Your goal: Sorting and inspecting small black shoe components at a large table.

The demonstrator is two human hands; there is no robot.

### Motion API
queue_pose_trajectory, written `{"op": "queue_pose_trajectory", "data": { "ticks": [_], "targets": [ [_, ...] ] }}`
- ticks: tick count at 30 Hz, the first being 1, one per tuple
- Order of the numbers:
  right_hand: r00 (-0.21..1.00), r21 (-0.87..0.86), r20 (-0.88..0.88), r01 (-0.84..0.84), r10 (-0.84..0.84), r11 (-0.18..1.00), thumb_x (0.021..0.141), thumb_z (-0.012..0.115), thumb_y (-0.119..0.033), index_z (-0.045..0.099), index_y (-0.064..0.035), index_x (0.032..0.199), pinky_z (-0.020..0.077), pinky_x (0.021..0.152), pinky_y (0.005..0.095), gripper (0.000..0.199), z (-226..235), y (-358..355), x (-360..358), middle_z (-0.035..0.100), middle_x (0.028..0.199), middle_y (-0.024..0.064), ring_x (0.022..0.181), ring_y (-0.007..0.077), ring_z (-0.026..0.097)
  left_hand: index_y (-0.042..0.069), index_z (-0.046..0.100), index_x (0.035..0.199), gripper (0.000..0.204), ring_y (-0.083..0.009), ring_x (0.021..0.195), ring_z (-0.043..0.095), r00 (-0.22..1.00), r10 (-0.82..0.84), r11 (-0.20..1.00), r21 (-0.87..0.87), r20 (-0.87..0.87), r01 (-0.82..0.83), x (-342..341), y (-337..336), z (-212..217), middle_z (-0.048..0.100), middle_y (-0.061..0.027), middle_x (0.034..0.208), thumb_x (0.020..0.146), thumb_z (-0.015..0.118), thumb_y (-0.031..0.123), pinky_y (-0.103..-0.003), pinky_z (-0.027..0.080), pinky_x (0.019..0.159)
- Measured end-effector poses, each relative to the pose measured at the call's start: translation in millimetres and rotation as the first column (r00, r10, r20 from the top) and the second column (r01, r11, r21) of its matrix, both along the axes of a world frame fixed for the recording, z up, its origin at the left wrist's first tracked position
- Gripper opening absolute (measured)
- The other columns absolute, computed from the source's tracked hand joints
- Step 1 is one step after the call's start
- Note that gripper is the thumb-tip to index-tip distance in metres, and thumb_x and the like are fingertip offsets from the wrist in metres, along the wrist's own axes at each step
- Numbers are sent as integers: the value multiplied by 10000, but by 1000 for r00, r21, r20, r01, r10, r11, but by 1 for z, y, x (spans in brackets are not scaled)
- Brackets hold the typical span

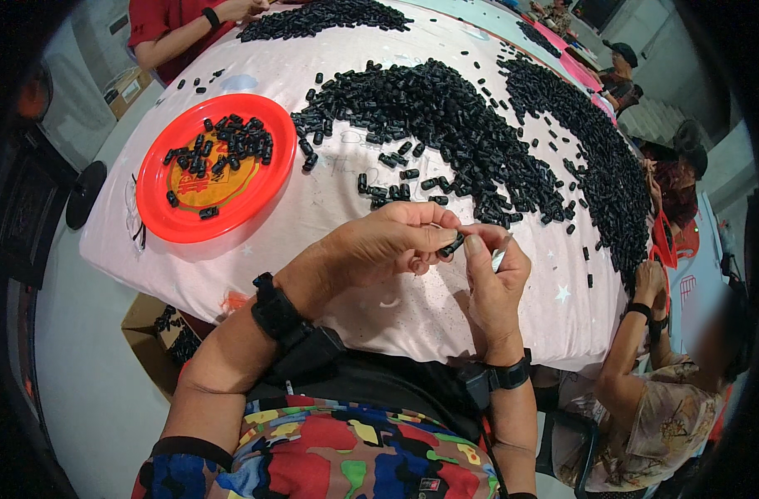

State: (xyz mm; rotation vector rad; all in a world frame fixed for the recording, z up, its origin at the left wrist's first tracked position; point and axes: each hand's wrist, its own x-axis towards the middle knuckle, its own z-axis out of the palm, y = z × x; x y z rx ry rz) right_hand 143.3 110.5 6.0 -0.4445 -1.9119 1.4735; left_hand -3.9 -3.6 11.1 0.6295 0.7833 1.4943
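Note:
Between the thumb and fingers of my left hand (pixel 383 245) is a small black ribbed plastic cylinder (pixel 452 247). My right hand (pixel 497 287) is closed beside it, its thumb and fingertips meeting the cylinder's end. A flat, pale silvery strip like a small blade (pixel 502 252) sticks out of the right hand; its other end is hidden by the fingers. Just beyond my hands lies a large heap of the same black cylinders (pixel 446 108). To the left stands a round red plastic tray (pixel 153 209) with several black cylinders on its yellow-printed bottom.
A pale pink cloth (pixel 338 324) covers the table. More heaps of black cylinders (pixel 579 125) lie to the right and at the far side. A cardboard box (pixel 142 337) sits below the table's left edge. Co-workers sit at the right (pixel 645 416) and across (pixel 167 41).

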Motion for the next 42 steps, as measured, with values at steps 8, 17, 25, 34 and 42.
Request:
{"op": "queue_pose_trajectory", "data": {
  "ticks": [8, 17, 25, 34, 42],
  "targets": [
    [999, 18, -31, -37, 37, 999, 870, 647, -171, 624, -13, 943, 422, 715, 233, 176, -2, 3, -2, 624, 857, 19, 774, 78, 523, 31, 532, 1098, 291, -60, 724, 494, 998, 33, 999, -11, 49, -32, 3, 4, 3, 547, -13, 871, 889, 630, 209, -186, 414, 634],
    [999, 155, -49, 30, -23, 987, 865, 660, -170, 619, -25, 884, 409, 641, 223, 152, 2, -2, -4, 606, 772, 3, 714, 71, 511, 31, 584, 1121, 284, -52, 733, 515, 984, 127, 991, 51, -126, -121, 3, 2, 5, 574, 15, 847, 885, 626, 183, -175, 427, 662],
    [999, 268, 13, -44, 42, 962, 838, 711, -225, 605, -35, 829, 389, 512, 198, 218, -4, 3, -2, 577, 631, -22, 566, 43, 486, 35, 598, 1106, 242, -36, 688, 494, 986, 103, 995, 20, -132, -101, 2, 3, 1, 603, 20, 865, 900, 604, 161, -162, 410, 621],
    [996, 281, 70, -70, 52, 957, 825, 724, -333, 609, -32, 798, 432, 491, 219, 322, -10, 6, -3, 596, 609, 14, 562, 61, 546, 33, 586, 1118, 253, -25, 669, 482, 995, 21, 998, 54, -98, -16, 0, 1, 1, 594, 29, 850, 903, 608, 165, -167, 405, 612],
    [990, 288, 124, -95, 61, 953, 840, 705, -335, 646, -23, 860, 445, 489, 225, 318, -7, 4, -2, 636, 634, 36, 562, 76, 582, 33, 592, 1113, 240, -6, 624, 459, 992, 34, 999, 29, -125, -31, 1, 1, 3, 557, 58, 787, 918, 589, 173, -153, 392, 585]
  ]
}}
